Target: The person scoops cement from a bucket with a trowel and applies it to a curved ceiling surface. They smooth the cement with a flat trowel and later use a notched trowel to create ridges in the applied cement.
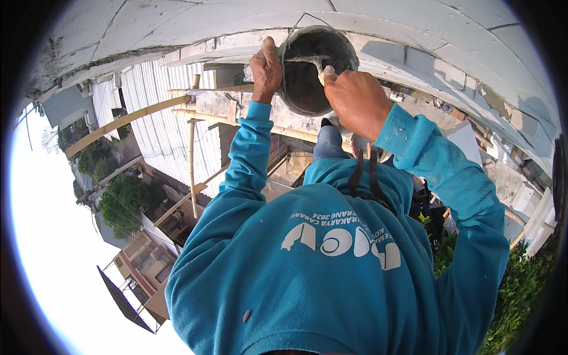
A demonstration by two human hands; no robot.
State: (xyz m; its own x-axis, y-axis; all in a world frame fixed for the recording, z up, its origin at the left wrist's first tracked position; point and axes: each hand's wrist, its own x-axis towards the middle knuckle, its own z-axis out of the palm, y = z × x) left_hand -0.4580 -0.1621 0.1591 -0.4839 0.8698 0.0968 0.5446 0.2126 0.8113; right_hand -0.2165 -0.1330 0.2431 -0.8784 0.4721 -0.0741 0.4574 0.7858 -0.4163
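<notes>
A round dark bucket (349, 50) crusted with grey mortar stands at the top centre, beside the wall, its wire handle raised. Inside it lies dark grey material that looks like mortar. My right hand (358, 100) is closed around the pale yellowish handle of a trowel (321, 76), whose mortar-smeared metal part reaches into the bucket. Against the bucket's left side is my left hand (266, 71), thumb pointing up and the other fingers curled. What those fingers grip, if anything, is hidden.
Pale block wall (236, 18) curves across the top. Bamboo scaffold poles (192, 160) cross at left, with a long pole (127, 118) slanting outward. Far below are a corrugated roof (160, 124), houses and trees. Leafy branches (515, 296) show at lower right.
</notes>
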